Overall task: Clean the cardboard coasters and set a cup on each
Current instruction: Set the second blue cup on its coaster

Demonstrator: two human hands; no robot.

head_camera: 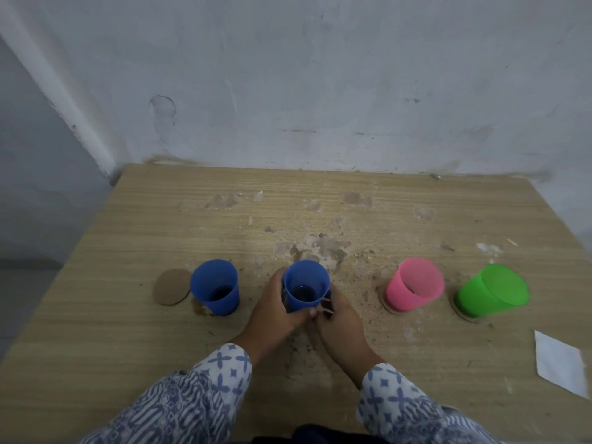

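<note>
Left sleeve [221, 373], right sleeve [394, 392]: white cloth, blue cross-and-diamond print at cuffs, wavy stripes above. Left hand [275, 312], right hand [339, 322] bare.

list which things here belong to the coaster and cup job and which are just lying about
Job: left blue cup, middle blue cup, pink cup, green cup, bare cardboard coaster.
Lying about: white paper sheet, dirt flecks, table.

Legible text, labels, brands, numbers, signs: none are showing anywhere in view. The white paper sheet [559, 363], lying at the right edge of the surface [128, 331], is presenting a blank face.
</note>
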